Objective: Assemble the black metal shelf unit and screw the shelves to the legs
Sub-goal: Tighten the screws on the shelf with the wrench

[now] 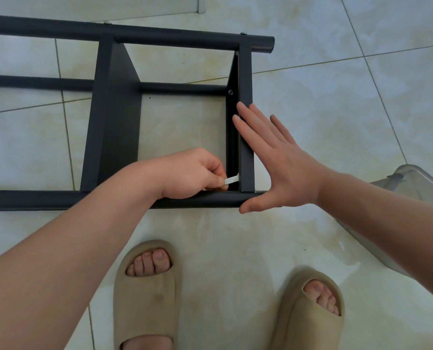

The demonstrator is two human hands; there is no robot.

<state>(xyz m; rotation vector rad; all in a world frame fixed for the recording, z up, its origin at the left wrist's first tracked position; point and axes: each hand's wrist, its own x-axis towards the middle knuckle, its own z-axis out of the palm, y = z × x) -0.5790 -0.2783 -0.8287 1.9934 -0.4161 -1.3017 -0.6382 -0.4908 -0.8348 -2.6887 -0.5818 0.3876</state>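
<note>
Unit (160, 36) lies sideways on floor (336, 109). L hand (195, 173) pinches small silver tool (232, 181) at near-right corner, shelf (245, 147) to leg (84, 199). R hand (278, 168), fingers straight, braces shelf. Best: keep joint square, short turns, tool seated.

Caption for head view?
Left hand pinches a small flat tool at the near leg; flat right hand braces the end shelf.
</note>
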